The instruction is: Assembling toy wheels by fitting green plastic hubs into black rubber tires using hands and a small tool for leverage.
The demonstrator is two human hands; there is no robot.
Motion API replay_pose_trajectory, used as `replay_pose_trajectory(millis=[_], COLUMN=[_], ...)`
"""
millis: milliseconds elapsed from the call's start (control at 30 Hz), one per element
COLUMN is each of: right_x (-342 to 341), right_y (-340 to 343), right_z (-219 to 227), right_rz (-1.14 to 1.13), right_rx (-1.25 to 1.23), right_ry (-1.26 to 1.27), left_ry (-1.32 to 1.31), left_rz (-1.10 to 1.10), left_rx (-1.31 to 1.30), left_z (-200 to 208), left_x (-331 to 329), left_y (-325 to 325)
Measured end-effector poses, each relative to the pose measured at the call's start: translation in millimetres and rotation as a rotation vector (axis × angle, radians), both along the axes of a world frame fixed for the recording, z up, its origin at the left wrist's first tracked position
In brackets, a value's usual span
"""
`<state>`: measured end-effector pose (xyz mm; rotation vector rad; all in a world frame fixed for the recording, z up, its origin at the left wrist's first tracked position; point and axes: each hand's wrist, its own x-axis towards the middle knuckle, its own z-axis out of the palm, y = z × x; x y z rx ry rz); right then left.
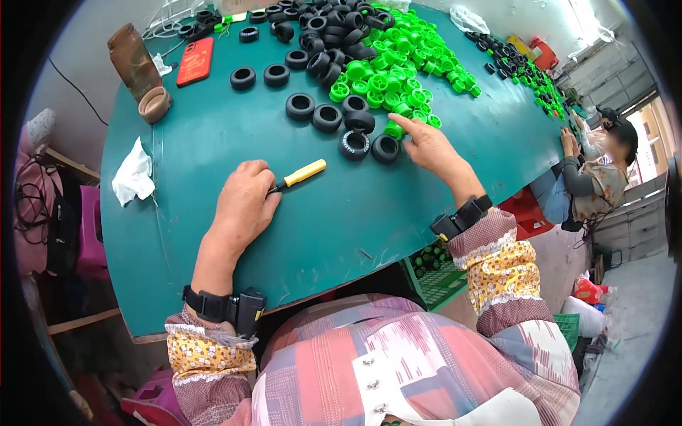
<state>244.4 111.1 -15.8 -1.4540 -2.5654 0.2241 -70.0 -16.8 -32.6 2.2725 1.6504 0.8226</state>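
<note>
My left hand (245,199) rests on the table with its fingers curled over the dark shaft of a yellow-handled tool (305,173). Its handle points away to the right; the tip is hidden under the hand. My right hand (435,154) reaches to the near edge of a pile of green plastic wheel hubs (405,60). The index finger is stretched out and meets a green hub (395,129); nothing is gripped. Close to the thumb stands a black toy tyre (386,148), beside another tyre with pale lettering (354,145). More black tyres (327,118) lie loosely further left.
A heap of black tyres (334,28) fills the table's far side. At left are a red phone (195,62), a brown bottle (133,60), its cap (155,105) and a crumpled tissue (133,172). A co-worker (604,170) sits at the right edge beside another pile.
</note>
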Motion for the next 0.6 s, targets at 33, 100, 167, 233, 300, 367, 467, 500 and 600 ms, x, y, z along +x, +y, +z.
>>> replay_pose_trajectory(millis=[33,100,167,233,300,367,467,500,600], right_x=[-3.2,-5.8,-2.8,6.2,15.6,25.5,37.9,38.4,38.9], right_y=[-0.3,1.4,4.4,4.6,-0.9,-13.8,-24.8,-27.4,-32.7], right_z=[1.1,-0.5,-5.7,-12.0,-16.6,-22.1,-40.4,-43.4,-47.0], right_rz=[0.001,0.001,-0.005,-0.039,-0.087,-0.148,-0.104,-0.104,-0.112], right_rx=[0.001,0.007,0.017,0.018,0.035,0.07,0.17,0.16,0.164], right_ry=[-0.042,-0.073,-0.051,0.001,0.078,0.179,0.378,0.419,0.514], left_ry=[0.009,0.025,0.038,0.028,0.05,0.103,0.317,0.341,0.406], left_rz=[0.001,0.014,0.035,0.039,0.014,-0.039,-0.183,-0.181,-0.148], left_rx=[-0.012,-0.047,-0.093,-0.002,0.085,0.166,0.165,0.171,0.182], left_z=[1.3,2.8,5.8,7.0,10.2,17.5,29.2,29.6,17.3], left_x=[0.3,1.7,3.5,4.8,10.9,27.5,65.9,78.0,105.1], left_y=[0.6,-0.4,-1.1,-3.1,-2.3,4.6,22.3,29.2,52.8])
